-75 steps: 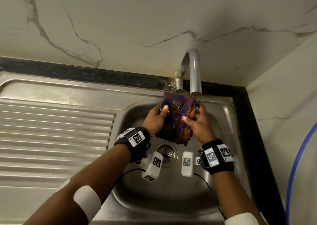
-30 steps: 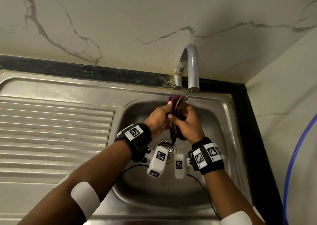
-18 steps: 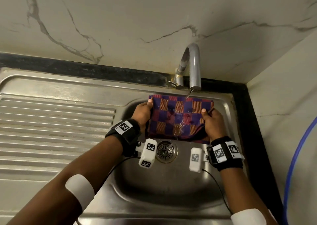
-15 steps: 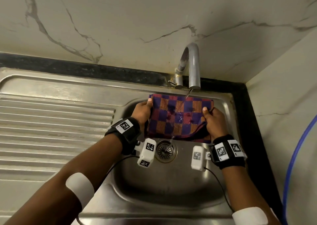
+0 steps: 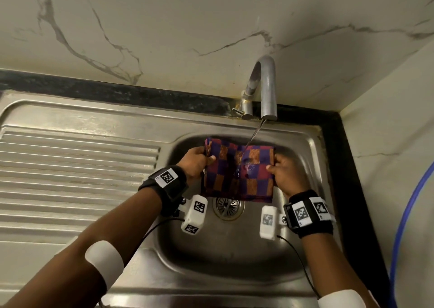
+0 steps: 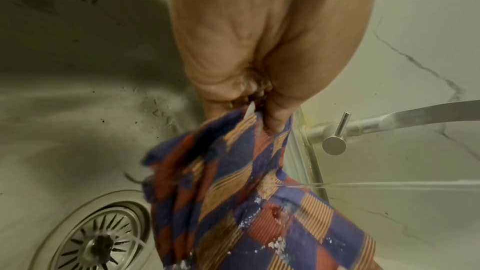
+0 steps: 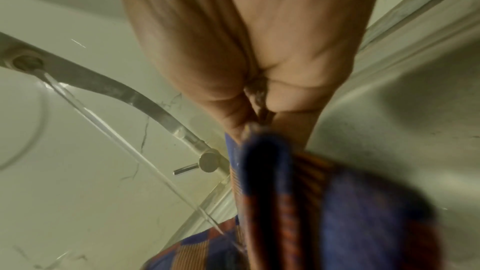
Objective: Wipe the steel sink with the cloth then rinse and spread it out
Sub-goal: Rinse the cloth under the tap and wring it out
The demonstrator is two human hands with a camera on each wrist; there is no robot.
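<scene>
Both hands are over the bowl of the brushed stainless-steel sink [image 5: 312, 166], holding a checked cloth of purple, red and orange squares [image 5: 237, 173] stretched between them. The left hand [image 5: 196, 162] has its fingers [image 6: 223, 98] curled tight on the cloth's left edge, the thumb pressed over the front of the fabric. The right hand [image 5: 285, 172] pinches the opposite edge the same way, its fingers [image 7: 293, 98] clamped together on a bunched fold. Between the two sets of fingers the cloth hangs as a roughly flat panel, its lower hem drooping just above the round slotted drain [image 5: 227, 208], which sits below and between the wrists.

A thin stream of water [image 5: 254, 133] falls from the curved grey metal tap [image 5: 265, 89] beyond the fingertips and strikes the cloth near its upper middle, slightly nearer the right fingers; a dark wet patch and small splashes show there. The left wrist view shows droplets scattering across the weave and the small lever handle [image 6: 336, 141] of the tap off to the thumb side.

Away from the left hand's fingers lies the ribbed steel draining board [image 5: 77, 173]. Behind the tap rises a pale marble-veined wall [image 5: 164, 25] above a black stone strip of bench [image 5: 117, 94]. Past the right fingers a blue hose [image 5: 406, 213] curves along the side wall.
</scene>
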